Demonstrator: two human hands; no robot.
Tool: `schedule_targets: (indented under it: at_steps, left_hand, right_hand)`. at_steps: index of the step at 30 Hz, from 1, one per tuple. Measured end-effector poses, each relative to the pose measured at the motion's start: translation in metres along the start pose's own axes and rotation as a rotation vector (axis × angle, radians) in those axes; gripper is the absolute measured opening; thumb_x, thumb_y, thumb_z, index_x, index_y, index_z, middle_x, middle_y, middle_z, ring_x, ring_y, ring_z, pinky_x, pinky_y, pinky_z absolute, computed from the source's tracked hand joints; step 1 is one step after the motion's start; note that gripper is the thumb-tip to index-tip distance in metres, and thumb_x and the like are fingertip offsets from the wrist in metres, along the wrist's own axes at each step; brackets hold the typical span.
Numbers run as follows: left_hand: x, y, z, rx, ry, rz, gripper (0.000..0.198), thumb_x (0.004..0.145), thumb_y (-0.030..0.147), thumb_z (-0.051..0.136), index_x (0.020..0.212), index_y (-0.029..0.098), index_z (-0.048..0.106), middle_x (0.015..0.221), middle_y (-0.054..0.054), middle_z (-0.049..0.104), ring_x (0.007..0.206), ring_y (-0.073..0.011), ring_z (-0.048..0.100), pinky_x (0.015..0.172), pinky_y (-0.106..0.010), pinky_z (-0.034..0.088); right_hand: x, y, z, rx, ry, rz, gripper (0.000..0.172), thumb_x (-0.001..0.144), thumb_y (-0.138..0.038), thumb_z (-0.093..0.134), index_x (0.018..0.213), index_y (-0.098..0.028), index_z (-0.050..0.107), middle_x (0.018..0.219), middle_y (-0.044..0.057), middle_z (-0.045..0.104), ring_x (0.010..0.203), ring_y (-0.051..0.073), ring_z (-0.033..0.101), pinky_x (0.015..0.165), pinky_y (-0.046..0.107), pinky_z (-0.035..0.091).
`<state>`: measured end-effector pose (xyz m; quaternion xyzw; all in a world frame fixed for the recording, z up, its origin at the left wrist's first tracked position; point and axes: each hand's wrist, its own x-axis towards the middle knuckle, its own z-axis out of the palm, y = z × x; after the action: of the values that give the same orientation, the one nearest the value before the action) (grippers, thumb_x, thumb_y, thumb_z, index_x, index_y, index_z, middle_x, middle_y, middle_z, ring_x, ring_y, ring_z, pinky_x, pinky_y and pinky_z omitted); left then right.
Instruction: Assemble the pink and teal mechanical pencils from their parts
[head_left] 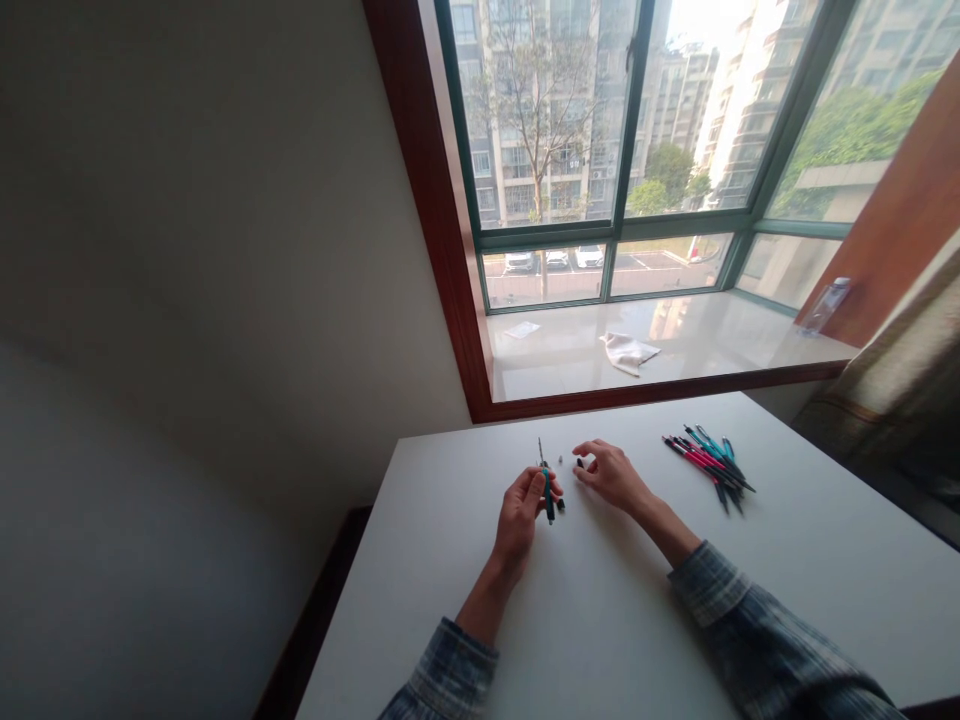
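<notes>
My left hand (520, 505) is closed around a teal-and-black pen barrel (548, 490), held roughly upright over the white table. A thin pen refill (540, 450) sticks up past the fingers of that hand. Near its fingertips shows a small black piece (561, 505); whether it is held or lies on the table, I cannot tell. To the right, my right hand (609, 474) has its thumb and fingers curled about a small black pen part (579, 463). Between the two hands, a tiny silvery piece (560, 460) rests on the tabletop.
A pile of pens (709, 460), pink, teal and black, lies on the right of the white table (600, 620). Behind the table, the windowsill (555, 365) carries a crumpled white cloth (628, 352), a paper (523, 329) and a clear bottle (826, 305). A curtain (892, 340) hangs at right.
</notes>
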<state>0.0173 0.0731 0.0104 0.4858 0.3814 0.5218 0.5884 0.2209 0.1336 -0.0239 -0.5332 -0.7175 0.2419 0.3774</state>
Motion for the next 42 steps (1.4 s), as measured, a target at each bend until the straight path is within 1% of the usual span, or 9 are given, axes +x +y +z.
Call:
schedule_targets:
  at_steps: [4,6,9,15,21,28,33,35,42]
  left_hand:
    - [0.001,0.004,-0.001,0.015,0.030,-0.003,0.037,0.093,0.054,0.060,0.093,0.017,0.065,0.087,-0.007,0.069,0.080,-0.0180,0.063,0.075,-0.029,0.047]
    - [0.000,0.005,-0.001,0.023,0.037,-0.005,0.037,0.093,0.054,0.060,0.093,0.017,0.065,0.087,-0.007,0.069,0.080,-0.0182,0.063,0.075,-0.029,0.047]
    - [0.000,0.007,-0.001,0.036,0.040,-0.009,0.038,0.093,0.055,0.060,0.093,0.017,0.065,0.088,-0.008,0.069,0.082,-0.0191,0.063,0.077,-0.030,0.047]
    - [0.000,0.008,0.000,0.037,0.023,-0.019,0.039,0.093,0.056,0.060,0.089,0.017,0.065,0.087,-0.007,0.068,0.082,-0.0189,0.063,0.078,-0.030,0.047]
    - [0.000,0.009,0.001,0.011,0.033,-0.020,0.040,0.090,0.056,0.064,0.087,0.016,0.067,0.083,-0.006,0.066,0.080,-0.0175,0.061,0.077,-0.029,0.046]
    - [0.001,0.005,-0.001,0.006,0.031,-0.024,0.039,0.090,0.055,0.065,0.088,0.017,0.068,0.083,-0.006,0.066,0.079,-0.0173,0.061,0.077,-0.028,0.046]
    - [0.003,0.003,-0.002,0.003,0.025,0.011,0.036,0.092,0.052,0.063,0.092,0.016,0.067,0.083,-0.005,0.066,0.079,-0.0169,0.059,0.079,-0.029,0.047]
    - [0.003,0.004,-0.001,0.035,0.023,0.039,0.035,0.093,0.051,0.062,0.092,0.016,0.068,0.082,-0.005,0.064,0.078,-0.0167,0.059,0.080,-0.030,0.048]
    - [-0.001,0.008,0.002,0.265,-0.039,0.131,0.030,0.097,0.045,0.058,0.090,0.017,0.068,0.078,-0.003,0.064,0.076,-0.0165,0.057,0.076,-0.028,0.045]
  right_hand:
    - [0.000,0.007,-0.017,0.135,-0.206,-0.081,0.055,0.075,-0.018,0.070,0.129,-0.025,0.066,0.118,0.007,0.068,0.073,0.015,0.065,0.068,0.030,0.057]
    - [-0.001,0.011,-0.022,0.170,-0.255,-0.088,0.059,0.075,-0.014,0.065,0.133,-0.026,0.063,0.118,0.007,0.068,0.075,0.015,0.064,0.070,0.030,0.057]
    - [-0.001,0.013,-0.021,0.198,-0.234,-0.067,0.062,0.076,-0.013,0.062,0.137,-0.027,0.059,0.117,0.006,0.069,0.076,0.015,0.063,0.071,0.030,0.056]
    - [-0.001,0.006,-0.005,0.166,-0.156,-0.081,0.092,0.074,-0.013,0.064,0.158,-0.031,0.031,0.122,0.005,0.071,0.092,0.020,0.060,0.079,0.033,0.054]
    - [0.002,0.004,-0.001,0.129,-0.166,-0.062,0.099,0.073,-0.013,0.065,0.161,-0.028,0.022,0.124,0.006,0.073,0.093,0.021,0.061,0.083,0.034,0.053]
    - [0.002,0.001,-0.006,0.137,-0.128,-0.076,0.091,0.075,-0.016,0.068,0.158,-0.029,0.033,0.125,0.005,0.073,0.090,0.020,0.062,0.083,0.034,0.052]
    - [0.000,-0.020,-0.010,0.280,0.014,-0.059,0.031,0.087,-0.038,0.070,0.112,-0.021,0.075,0.095,0.006,0.078,0.076,0.018,0.063,0.071,0.031,0.051]
    - [-0.003,-0.031,-0.007,0.415,-0.043,-0.028,0.031,0.087,-0.046,0.071,0.098,-0.018,0.079,0.088,0.007,0.078,0.072,0.018,0.065,0.067,0.031,0.052]
    - [-0.012,-0.055,0.007,0.706,-0.115,0.025,0.033,0.081,-0.049,0.078,0.089,-0.016,0.079,0.085,0.007,0.076,0.076,0.020,0.067,0.071,0.031,0.053]
